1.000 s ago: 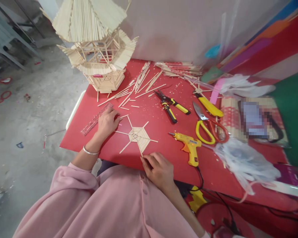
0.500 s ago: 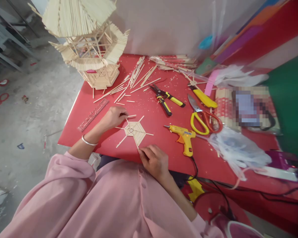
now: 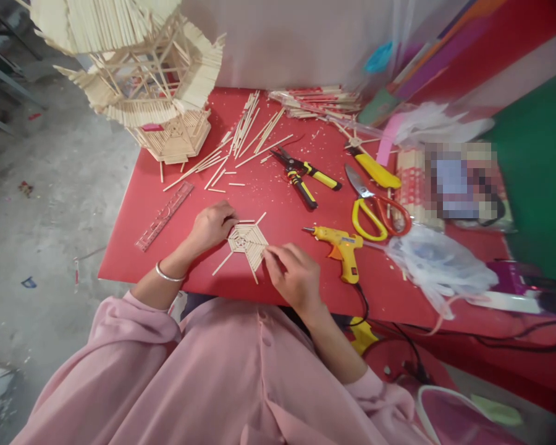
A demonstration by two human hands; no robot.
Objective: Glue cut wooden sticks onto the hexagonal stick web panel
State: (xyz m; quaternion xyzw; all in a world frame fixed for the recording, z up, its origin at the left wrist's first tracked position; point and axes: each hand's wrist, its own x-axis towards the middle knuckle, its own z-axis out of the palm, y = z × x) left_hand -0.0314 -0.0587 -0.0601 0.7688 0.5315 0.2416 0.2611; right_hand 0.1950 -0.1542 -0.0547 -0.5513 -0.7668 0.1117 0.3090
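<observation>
A flat hexagonal web of thin wooden sticks (image 3: pixel 249 240) lies near the table's front edge, its spokes jutting out past the rim. My left hand (image 3: pixel 213 224) rests at the web's upper left, fingers bent and pinched on its edge; their tips are partly hidden. Beside those fingertips a short stick (image 3: pixel 247 221) runs along the top side of the web. At the right corner, my right hand (image 3: pixel 296 275) pinches the web's edge between thumb and finger. A yellow glue gun (image 3: pixel 340 245) lies on its side to the right of this hand.
Behind are loose sticks (image 3: pixel 245 133), black-and-yellow pliers (image 3: pixel 301 179) and a large stick-built pagoda model (image 3: pixel 167 111). Scissors (image 3: pixel 370 207), a yellow-handled cutter (image 3: pixel 377 170) and a plastic bag (image 3: pixel 440 266) lie right. A clear ruler (image 3: pixel 164 216) lies left on the red table (image 3: pixel 134 247).
My right hand has moved up from the web's bottom spoke to its right corner. My left hand stays at the upper left. The whole view has shifted slightly.
</observation>
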